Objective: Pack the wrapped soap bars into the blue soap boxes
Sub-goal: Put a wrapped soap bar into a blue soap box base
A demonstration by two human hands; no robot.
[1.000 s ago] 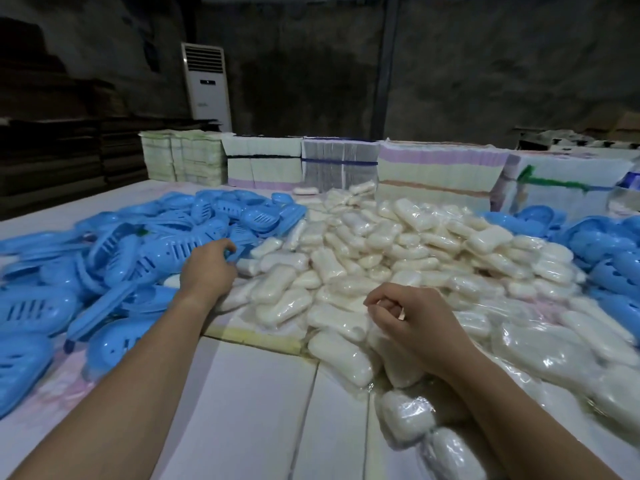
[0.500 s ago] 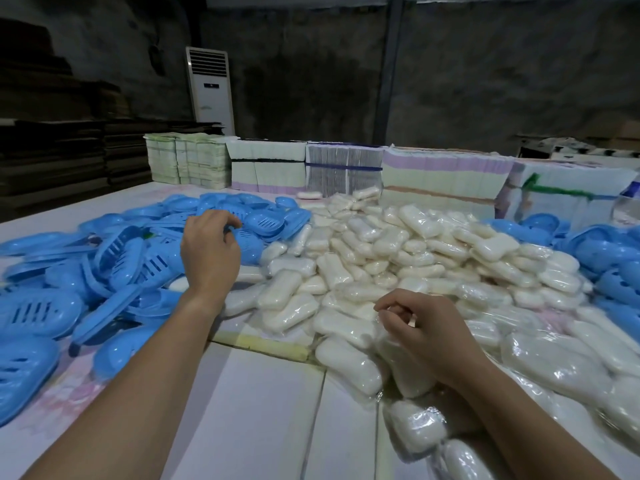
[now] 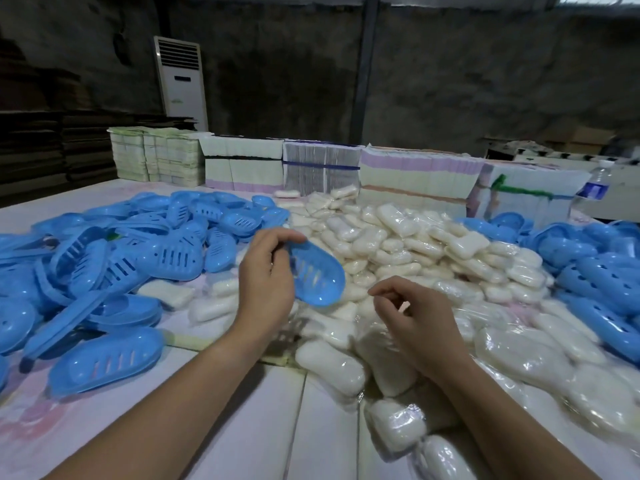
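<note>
While left hand (image 3: 266, 282) pinches blue soap box (image 3: 317, 277), right hand (image 3: 417, 323) loosely curled, bottle (image 3: 590, 192) label unreadable

Dim room overall; upper half of frame near black, back wall (image 3: 450, 81) murky. Brightest zone centre and lower frame: pale worktop (image 3: 311, 427) evenly lit. Small bright patch at upper right corner of frame. Specular glints on plastic wrap of soap bars (image 3: 398, 244), strongest lower right. Soft sheen on blue soap boxes (image 3: 104, 358) at left. Faint shadows under forearms. Wide-angle bowing: frame edges stretched, lower right soaps smeared, soft. Centre reasonably sharp; background grainy.
</note>
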